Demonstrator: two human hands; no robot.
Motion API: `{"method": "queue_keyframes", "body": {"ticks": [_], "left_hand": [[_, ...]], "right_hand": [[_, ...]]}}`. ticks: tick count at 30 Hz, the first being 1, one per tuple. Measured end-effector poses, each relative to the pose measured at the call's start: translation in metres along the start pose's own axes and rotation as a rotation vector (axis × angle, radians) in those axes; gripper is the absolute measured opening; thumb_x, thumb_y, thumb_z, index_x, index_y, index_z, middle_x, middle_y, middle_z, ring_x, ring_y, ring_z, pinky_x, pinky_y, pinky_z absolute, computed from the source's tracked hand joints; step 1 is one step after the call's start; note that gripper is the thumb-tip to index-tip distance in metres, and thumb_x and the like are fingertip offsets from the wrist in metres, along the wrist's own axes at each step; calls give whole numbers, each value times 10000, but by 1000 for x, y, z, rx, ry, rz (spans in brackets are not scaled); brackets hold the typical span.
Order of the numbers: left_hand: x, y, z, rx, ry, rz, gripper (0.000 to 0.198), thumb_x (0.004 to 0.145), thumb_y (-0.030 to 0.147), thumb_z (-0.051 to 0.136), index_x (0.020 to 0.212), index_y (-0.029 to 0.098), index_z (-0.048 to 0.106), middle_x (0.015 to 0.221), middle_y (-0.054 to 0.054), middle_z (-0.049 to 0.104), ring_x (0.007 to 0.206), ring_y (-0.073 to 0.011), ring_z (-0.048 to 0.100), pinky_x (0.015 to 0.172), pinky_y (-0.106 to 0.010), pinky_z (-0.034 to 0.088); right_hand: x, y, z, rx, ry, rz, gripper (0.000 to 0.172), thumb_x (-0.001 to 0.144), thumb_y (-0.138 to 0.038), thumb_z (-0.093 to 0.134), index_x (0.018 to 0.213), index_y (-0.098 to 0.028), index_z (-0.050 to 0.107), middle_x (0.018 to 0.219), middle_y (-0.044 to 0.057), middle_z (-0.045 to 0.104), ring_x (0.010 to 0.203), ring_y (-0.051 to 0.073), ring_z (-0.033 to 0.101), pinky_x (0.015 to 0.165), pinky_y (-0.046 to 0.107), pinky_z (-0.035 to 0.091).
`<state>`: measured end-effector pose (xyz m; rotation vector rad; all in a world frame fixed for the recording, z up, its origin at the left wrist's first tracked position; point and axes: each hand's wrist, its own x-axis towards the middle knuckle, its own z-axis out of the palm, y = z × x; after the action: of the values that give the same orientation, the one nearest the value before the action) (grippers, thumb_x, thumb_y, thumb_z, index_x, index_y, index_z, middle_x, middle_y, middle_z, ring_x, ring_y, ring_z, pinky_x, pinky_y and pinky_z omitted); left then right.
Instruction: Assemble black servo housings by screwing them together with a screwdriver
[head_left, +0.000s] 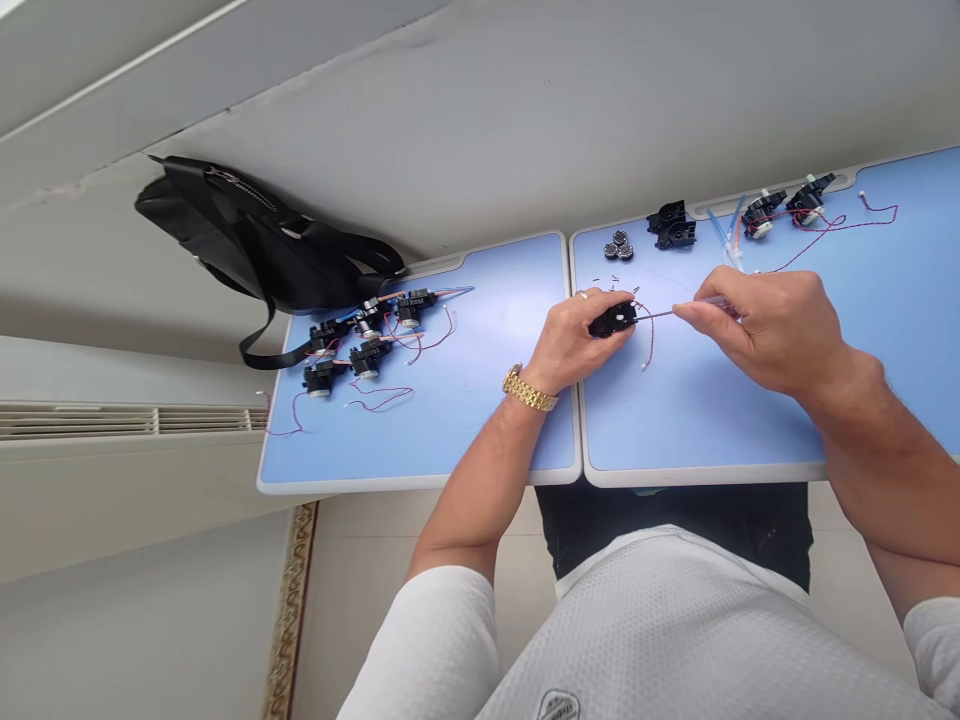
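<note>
Left hand (574, 340) gripping a black plastic housing (615, 320), right hand (772, 330) pinching a slender tool (664, 315), forearms (480, 480) angled inward

black plastic motor housing (615, 319), red wire (649, 338) looping down, thin rod (658, 316) touching it

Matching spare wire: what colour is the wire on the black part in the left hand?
Dark red; the wire shows best in the head view.
</note>
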<state>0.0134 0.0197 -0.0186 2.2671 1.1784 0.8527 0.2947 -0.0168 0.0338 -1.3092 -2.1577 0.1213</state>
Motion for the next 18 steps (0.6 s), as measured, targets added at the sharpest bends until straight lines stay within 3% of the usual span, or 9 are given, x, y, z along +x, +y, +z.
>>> {"method": "queue_keyframes", "body": {"ticks": [4, 9, 12, 18], "left_hand": [[1, 5, -4, -28, 22, 18, 297, 986, 336, 793, 1259, 237, 858, 1105, -69, 884, 938, -211, 784, 917, -365, 647], [5, 12, -13, -16, 42, -12, 304, 977, 404, 810, 1251, 289, 872, 1048, -14, 884, 838, -194, 773, 810, -313, 616], [9, 6, -13, 33, 104, 13, 268, 972, 428, 831, 1225, 347, 873, 1037, 35, 886, 848, -194, 796, 836, -302, 605], [10, 5, -13, 160, 166, 36, 224, 992, 556, 777, 1170, 454, 868, 1012, 66, 889, 723, -205, 751, 692, -314, 539]], "right_hand": [[0, -8, -2, 101, 7, -12, 377, 1195, -541, 532, 1127, -224, 725, 872, 37, 822, 776, 226, 758, 720, 343, 460], [7, -15, -3, 187, -141, -45, 226, 1226, -373, 480, 1266, -209, 631, 1120, 79, 825, 1056, 232, 777, 918, 340, 509], [13, -10, 2, 175, -201, -81, 247, 1268, -376, 408, 1270, -225, 603, 1103, 54, 784, 1018, 212, 725, 933, 334, 481], [17, -12, 5, 17, -315, -71, 317, 1288, -419, 352, 1234, -235, 605, 989, 23, 719, 931, 217, 663, 860, 340, 396]]}}
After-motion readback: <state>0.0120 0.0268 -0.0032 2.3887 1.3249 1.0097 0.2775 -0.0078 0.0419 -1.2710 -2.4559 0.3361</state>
